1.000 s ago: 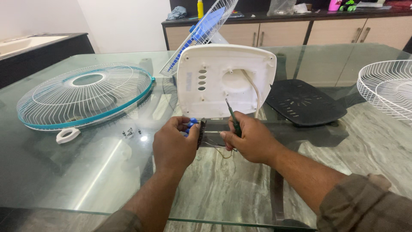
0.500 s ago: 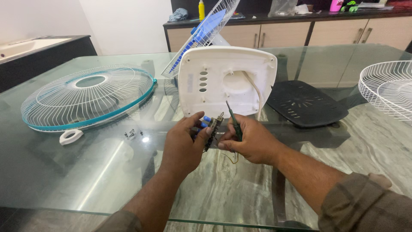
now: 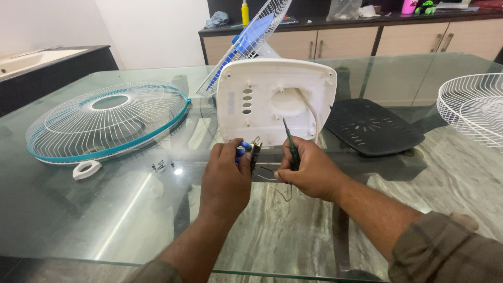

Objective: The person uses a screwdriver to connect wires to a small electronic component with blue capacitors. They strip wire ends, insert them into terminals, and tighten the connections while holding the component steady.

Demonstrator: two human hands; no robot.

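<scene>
My left hand [image 3: 226,177] pinches a small dark switch part with blue buttons [image 3: 250,152], held upright just in front of a white plastic fan base cover [image 3: 275,99] that stands on edge on the glass table [image 3: 105,209]. My right hand [image 3: 309,170] grips a thin green-handled screwdriver [image 3: 290,141], tip pointing up near the cover. Thin wires [image 3: 275,181] trail from the switch part below my hands.
A white and teal fan grille [image 3: 107,120] lies at left with a white ring clip [image 3: 86,169] and loose screws [image 3: 161,166] beside it. A black plate [image 3: 372,128] sits at right, another white grille [image 3: 474,107] at the far right. A blue-bladed fan guard [image 3: 246,39] leans behind.
My left hand lifted the switch part slightly and turned it upright. The right hand with the screwdriver stayed close beside it. The view shifted a little.
</scene>
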